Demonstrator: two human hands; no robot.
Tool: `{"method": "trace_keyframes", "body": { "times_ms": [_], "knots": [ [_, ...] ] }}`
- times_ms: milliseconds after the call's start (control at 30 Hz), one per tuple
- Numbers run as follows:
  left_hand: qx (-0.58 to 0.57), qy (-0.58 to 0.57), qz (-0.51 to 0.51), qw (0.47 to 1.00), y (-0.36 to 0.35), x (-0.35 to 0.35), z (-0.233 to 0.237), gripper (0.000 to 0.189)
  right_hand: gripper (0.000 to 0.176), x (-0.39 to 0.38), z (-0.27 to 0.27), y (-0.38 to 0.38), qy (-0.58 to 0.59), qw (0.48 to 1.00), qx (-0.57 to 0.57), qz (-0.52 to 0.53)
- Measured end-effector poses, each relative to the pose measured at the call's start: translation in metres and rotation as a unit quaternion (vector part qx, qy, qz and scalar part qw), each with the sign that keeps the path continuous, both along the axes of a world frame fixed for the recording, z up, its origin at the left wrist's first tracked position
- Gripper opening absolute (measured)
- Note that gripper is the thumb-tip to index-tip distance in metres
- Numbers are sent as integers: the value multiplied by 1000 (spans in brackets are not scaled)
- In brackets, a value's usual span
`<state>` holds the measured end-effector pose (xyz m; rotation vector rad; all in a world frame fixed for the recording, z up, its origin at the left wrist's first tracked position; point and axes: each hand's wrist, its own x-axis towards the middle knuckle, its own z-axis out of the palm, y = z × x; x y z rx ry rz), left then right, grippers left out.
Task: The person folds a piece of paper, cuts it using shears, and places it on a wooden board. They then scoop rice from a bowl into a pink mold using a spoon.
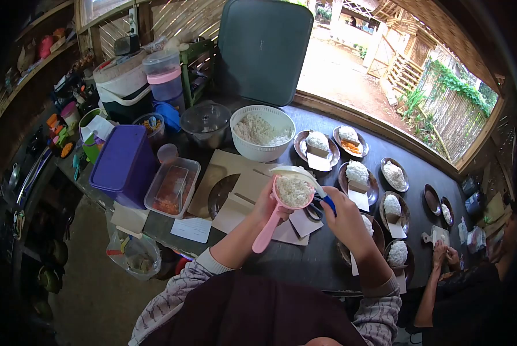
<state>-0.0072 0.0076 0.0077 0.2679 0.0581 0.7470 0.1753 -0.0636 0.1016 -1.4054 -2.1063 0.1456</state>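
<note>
My left hand (264, 203) is closed around a pink long-handled scoop (265, 233), held level over the table. White rice (294, 191) fills the scoop's cup. In my right hand (346, 214) is a rice paddle (321, 188) with a white blade and blue handle, its blade resting along the cup's far rim. Beneath my hands lie folded brown cardboard pieces (235, 213). Black-handled scissors (314, 212) show partly below the scoop. Beyond them stands a white basket (262, 153) with more rice inside.
Several brown plates hold molded rice, some with small cards, such as one plate (375, 190) at right. A clear orange-stained container (195, 185) and a purple box (123, 164) stand left. At far right, another person's hands (443, 254) work at a small board (441, 235).
</note>
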Motion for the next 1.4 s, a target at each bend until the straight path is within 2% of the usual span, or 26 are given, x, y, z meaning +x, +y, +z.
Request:
{"method": "trace_keyframes", "body": {
  "times_ms": [133, 300, 433, 500, 567, 600, 667, 800, 867, 1000, 1067, 1267, 1400],
  "knots": [
    [-21, 6, 1, 1000, 3, -1, -7, 63, 28, -5, 1, -3, 46, 998, -21, 32],
    [-10, -20, -16, 1000, 4, -2, -4, 62, 37, 0, 10, -5, 125, 990, -61, 2],
    [-4, -9, 8, 1000, 4, -1, -6, 61, 45, 7, 19, -6, 118, 990, -71, -31],
    [5, -1, 12, 1000, 5, -2, -6, 61, 44, 13, 21, -7, 102, 993, -55, -11],
    [23, 39, 44, 998, 4, -2, -3, 58, 44, 17, 36, -12, -42, 988, -143, 29],
    [23, 39, 43, 998, 3, -2, -2, 58, 44, 15, 45, -15, -42, 988, -143, 29],
    [55, 101, 113, 987, 1, 0, 1, 56, 42, 11, 60, -19, -140, 964, -227, -3],
    [73, 130, 135, 980, 0, -1, 4, 57, 39, 15, 64, -13, -161, 950, -264, 39],
    [91, 132, 121, 980, -2, 0, 5, 58, 36, 16, 57, -6, -131, 940, -304, 89],
    [127, 158, 125, 971, -1, 0, 1, 57, 36, 16, 37, 6, -154, 933, -307, 111],
    [121, 205, 137, 962, 0, 0, 2, 46, 36, 20, 28, 9, -132, 926, -333, 121],
    [136, 267, 158, 941, -3, 2, 2, 46, 35, 10, 42, 4, -122, 904, -401, 82],
    [133, 252, 148, 947, 0, 1, 1, 48, 35, 5, 45, 2, -112, 904, -406, 69]
  ]
}}
